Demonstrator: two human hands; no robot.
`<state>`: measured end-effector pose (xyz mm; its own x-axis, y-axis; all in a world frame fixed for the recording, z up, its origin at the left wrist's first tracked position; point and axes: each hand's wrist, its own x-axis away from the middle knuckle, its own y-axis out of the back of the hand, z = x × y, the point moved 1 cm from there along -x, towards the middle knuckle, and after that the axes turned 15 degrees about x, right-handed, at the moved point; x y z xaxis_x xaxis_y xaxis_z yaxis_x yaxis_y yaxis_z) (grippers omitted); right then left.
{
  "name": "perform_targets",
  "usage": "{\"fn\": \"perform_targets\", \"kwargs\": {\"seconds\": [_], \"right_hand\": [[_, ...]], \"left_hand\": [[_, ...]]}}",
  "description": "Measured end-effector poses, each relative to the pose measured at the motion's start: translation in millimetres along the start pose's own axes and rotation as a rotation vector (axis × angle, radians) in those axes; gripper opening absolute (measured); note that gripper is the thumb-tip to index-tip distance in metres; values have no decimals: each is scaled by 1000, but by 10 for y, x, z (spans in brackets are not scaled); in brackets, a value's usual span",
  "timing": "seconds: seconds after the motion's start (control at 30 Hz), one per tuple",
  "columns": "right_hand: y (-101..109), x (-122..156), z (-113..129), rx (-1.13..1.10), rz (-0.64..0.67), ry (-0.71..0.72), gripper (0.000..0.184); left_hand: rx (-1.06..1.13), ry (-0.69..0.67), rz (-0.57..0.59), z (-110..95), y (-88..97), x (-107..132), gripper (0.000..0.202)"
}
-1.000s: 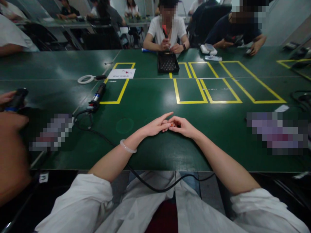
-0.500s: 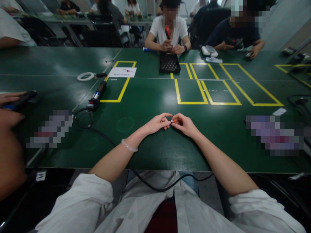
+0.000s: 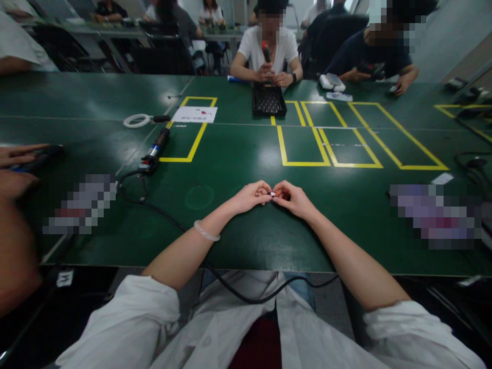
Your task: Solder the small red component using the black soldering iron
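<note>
My left hand (image 3: 249, 197) and my right hand (image 3: 293, 199) rest on the green table (image 3: 238, 164), fingertips meeting at its near middle. Between them they pinch a tiny part (image 3: 273, 194), white with an orange-red end; it is too small to name. Both hands have their fingers curled in. A pale bangle (image 3: 206, 231) circles my left wrist.
An electric screwdriver (image 3: 156, 147) with a black cable (image 3: 161, 212) lies to the left, near a white ring (image 3: 136, 121) and a paper sheet (image 3: 195, 114). A black tray (image 3: 269, 100) sits in front of a person opposite. Yellow tape boxes (image 3: 330, 138) mark the table. Another person's hand (image 3: 17, 169) is at far left.
My left index finger, stretched out a second ago, has curled in. Both hands now pinch the small part between their fingertips. The view has shifted slightly.
</note>
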<state>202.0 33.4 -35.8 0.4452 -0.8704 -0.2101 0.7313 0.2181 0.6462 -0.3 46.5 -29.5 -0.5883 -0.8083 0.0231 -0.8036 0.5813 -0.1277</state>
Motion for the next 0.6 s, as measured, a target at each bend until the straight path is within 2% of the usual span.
{"fn": "perform_targets", "kwargs": {"seconds": [0.17,0.33,0.6], "right_hand": [[8,2,27,-21,-11,12,26],[21,5,27,38,-38,26,19],[17,3,-22,-4,-31,-30,23]], "left_hand": [[-18,8,18,-16,7,-13,29],[-78,-2,38,-46,10,-11,33],[-99,-3,16,-12,-5,-7,36]]}}
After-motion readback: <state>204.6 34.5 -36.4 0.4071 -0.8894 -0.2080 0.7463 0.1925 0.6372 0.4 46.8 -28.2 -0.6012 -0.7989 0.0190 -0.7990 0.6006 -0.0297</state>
